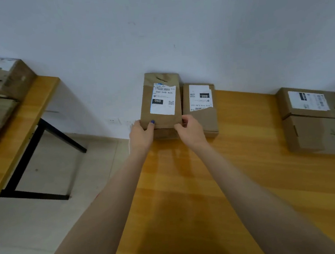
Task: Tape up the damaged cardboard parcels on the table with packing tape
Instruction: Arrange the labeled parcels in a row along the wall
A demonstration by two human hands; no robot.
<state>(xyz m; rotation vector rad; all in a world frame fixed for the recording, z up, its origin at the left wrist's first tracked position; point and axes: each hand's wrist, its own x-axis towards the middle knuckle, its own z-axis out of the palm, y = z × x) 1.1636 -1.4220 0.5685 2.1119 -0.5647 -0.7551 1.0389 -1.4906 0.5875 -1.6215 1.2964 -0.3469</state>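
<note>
Grip: my left hand [142,136] and right hand [190,132] curl round the 060 parcel's [162,107] near corners.
Care: draw it evenly, clear of the touching 010 parcel [201,113].

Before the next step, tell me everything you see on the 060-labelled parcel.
The 060 parcel is a brown cardboard box at the far-left corner of the table, by the wall. Its top carries a white label with barcode, 060-068-A05, a black 060 block and QR code; the label's far edge is ragged. A tear shows beyond it. The left hand and right hand grip its near corners. A second parcel sits close on its right.
</note>
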